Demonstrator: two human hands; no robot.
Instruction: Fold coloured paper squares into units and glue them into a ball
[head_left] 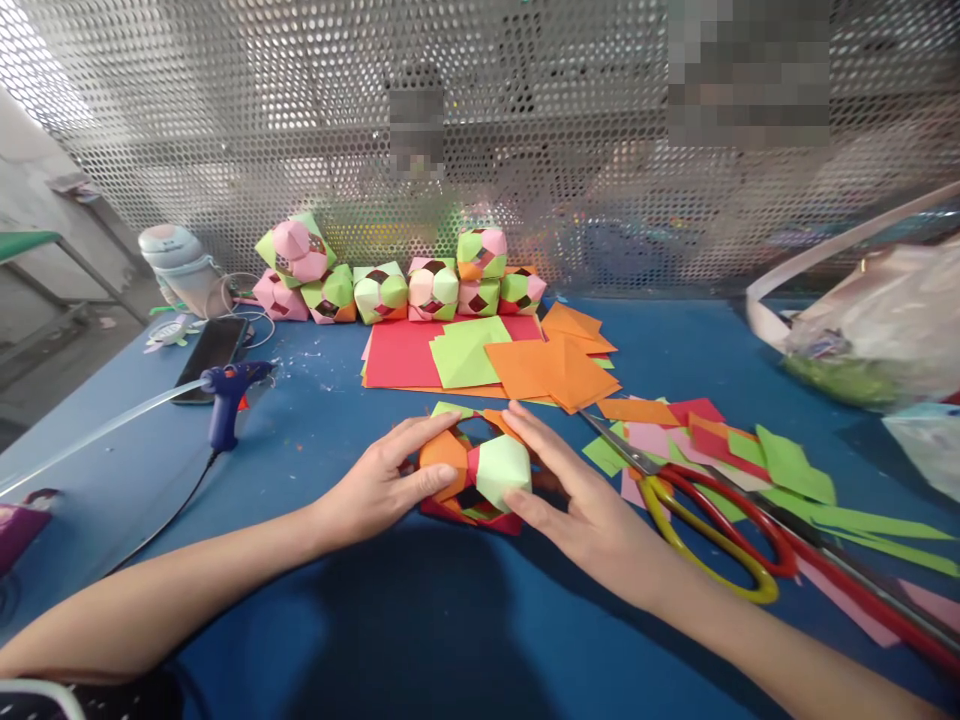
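Occupying the lower centre of the frame, head view: one paper ball (504, 470), orange, red and pale green, above the counter (330, 420). Left hand (394, 470), one: thumb and fingers clamped on the ball's left side. Right hand (566, 495), one: fingers on its upper right edge, thumb against the pale green panel. Both hands cover its sides; its panels cannot be fully counted.

Around it:
- Finished balls (381, 293), eight, upper centre-left, six in a bottom row, two on top, before one perforated screen (600, 200).
- Paper sheets (405, 355), red, green and orange, overlapping, just beyond the hands; number unclear.
- Scissors (720, 520), one pair, yellow and red handles, right of centre, lying over paper scraps (799, 465), too jumbled to count.
- Glue gun (225, 405), one, blue, left, with one translucent stick (105, 440).
- Phone (214, 352), one, partly behind the gun.
- Bottle (180, 270), one, upper left.
- Plastic bag (885, 310), one, right edge.
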